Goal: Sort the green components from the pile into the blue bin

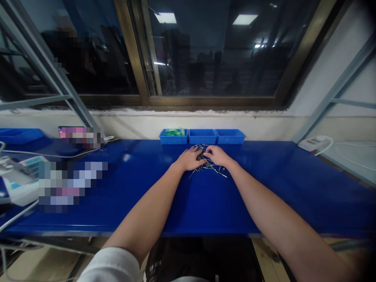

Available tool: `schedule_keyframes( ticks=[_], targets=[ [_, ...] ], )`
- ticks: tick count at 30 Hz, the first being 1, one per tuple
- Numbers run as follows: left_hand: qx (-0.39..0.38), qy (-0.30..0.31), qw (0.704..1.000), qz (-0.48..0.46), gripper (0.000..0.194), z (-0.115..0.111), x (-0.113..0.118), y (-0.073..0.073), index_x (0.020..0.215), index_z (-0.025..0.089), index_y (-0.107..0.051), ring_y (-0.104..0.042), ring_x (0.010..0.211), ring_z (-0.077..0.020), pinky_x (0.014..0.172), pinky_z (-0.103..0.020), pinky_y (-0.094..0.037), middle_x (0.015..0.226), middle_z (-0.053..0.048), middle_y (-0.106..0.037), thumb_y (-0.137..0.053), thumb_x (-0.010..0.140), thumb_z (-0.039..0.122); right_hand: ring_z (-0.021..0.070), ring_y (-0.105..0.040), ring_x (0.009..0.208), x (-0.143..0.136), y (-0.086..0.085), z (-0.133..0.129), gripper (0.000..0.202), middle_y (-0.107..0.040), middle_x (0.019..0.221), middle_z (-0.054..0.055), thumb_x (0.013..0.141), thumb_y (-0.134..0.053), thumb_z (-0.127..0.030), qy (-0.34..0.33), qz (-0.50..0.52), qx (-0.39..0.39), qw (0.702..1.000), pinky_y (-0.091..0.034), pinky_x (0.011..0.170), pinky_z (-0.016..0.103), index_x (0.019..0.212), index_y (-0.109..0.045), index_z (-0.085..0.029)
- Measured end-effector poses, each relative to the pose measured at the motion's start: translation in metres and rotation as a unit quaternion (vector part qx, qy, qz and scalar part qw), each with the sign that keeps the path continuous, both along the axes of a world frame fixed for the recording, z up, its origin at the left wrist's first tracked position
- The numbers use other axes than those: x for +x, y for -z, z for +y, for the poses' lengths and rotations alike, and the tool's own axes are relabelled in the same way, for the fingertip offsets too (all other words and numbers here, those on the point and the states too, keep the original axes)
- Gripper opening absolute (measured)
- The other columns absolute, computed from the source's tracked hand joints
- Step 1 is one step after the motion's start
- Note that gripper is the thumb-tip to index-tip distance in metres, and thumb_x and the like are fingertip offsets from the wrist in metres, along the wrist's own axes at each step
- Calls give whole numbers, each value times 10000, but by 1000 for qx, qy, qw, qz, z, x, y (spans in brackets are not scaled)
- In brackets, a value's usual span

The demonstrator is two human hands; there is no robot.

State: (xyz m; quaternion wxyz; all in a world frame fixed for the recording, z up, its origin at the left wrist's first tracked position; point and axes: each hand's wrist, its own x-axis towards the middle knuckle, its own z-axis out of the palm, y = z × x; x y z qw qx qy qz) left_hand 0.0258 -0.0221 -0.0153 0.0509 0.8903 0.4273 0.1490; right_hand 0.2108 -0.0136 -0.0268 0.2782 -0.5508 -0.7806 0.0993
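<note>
A loose pile of thin, shiny metal pins (210,166), shaped like nails or rivets, lies on the blue table (141,188) in front of the bins. My left hand (190,158) rests over the pile's left side with its fingers spread, touching the pins. At the pile's right side, my right hand (219,156) has its fingers curled and the fingertips together down among the pins. What those fingertips hold, if anything, is too small to make out. A few pins stick out towards me below the hands.
Behind the pile stand a blue bin with green plastic bags (174,133) and two more blue bins (202,136). A white scale-like device (22,180) and cables occupy the left. A white power strip (314,143) lies at the right, near a metal frame (329,94).
</note>
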Motion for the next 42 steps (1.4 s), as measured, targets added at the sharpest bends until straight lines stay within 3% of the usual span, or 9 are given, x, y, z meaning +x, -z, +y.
schedule_keyframes(
  ticks=[4, 8, 14, 19, 24, 33, 37, 42],
  targets=[
    [43, 14, 998, -39, 584, 0, 0, -4, 1278, 186, -495, -405, 1269, -253, 1031, -392, -330, 1339, -115, -487, -461, 821, 547, 146, -527, 671, 2, -6, -5, 198, -603, 738, 6, 833, -476, -373, -2, 40, -15, 999, -372, 619, 258, 787, -561, -200],
    [98, 34, 989, -106, 380, 1, 1, -11, 1162, 187, -585, -557, 1077, -199, 954, -334, -413, 1162, -76, -619, -498, 849, 384, 152, -522, 652, 0, -14, -9, 292, -579, 682, 11, 887, -363, -385, 8, 40, 34, 999, -353, 617, 262, 732, -527, -200],
    [115, 14, 983, -139, 261, 0, 2, -16, 995, 208, -671, -607, 927, -183, 887, -331, -448, 972, -47, -692, -442, 898, 291, 150, -506, 601, -7, -21, -15, 412, -545, 597, 16, 913, -289, -422, -7, 26, 79, 997, -348, 609, 267, 629, -491, -202],
    [123, 5, 981, -149, 256, 0, 2, -11, 996, 223, -668, -607, 925, -176, 873, -313, -452, 996, -28, -690, -433, 902, 257, 146, -523, 595, -6, -20, -16, 391, -561, 582, 4, 860, -397, -487, -32, 133, 46, 990, -379, 606, 267, 641, -534, -193],
    [120, -24, 981, -154, 247, 0, 1, -12, 974, 226, -669, -619, 879, -178, 836, -305, -463, 945, -29, -695, -436, 898, 260, 151, -573, 656, -7, -22, -15, 342, -620, 671, 6, 737, -572, -510, -82, 327, -8, 941, -436, 639, 278, 835, -588, -182],
    [114, -8, 977, -178, 253, -2, 0, -13, 1035, 211, -637, -606, 969, -172, 906, -305, -450, 1030, -32, -678, -440, 900, 296, 167, -588, 635, 0, -20, -11, 309, -686, 729, 50, 694, -612, -460, -83, 381, -39, 920, -432, 584, 294, 776, -676, -169],
    [155, -48, 967, -199, 425, 2, -2, -9, 1230, 146, -505, -498, 1170, -213, 1019, -355, -379, 1237, -101, -571, -468, 877, 379, 192, -613, 703, 4, -20, -11, 262, -696, 774, 53, 703, -594, -397, -31, 353, 43, 934, -466, 679, 332, 801, -686, -172],
    [176, -143, 956, -188, 533, 10, -5, -4, 1283, 140, -442, -330, 1315, -276, 1077, -443, -294, 1412, -147, -378, -493, 837, 427, 216, -579, 866, 14, -16, -8, 319, -695, 933, 61, 714, -534, -263, 117, 181, 176, 961, -438, 835, 363, 987, -675, -176]
  ],
)
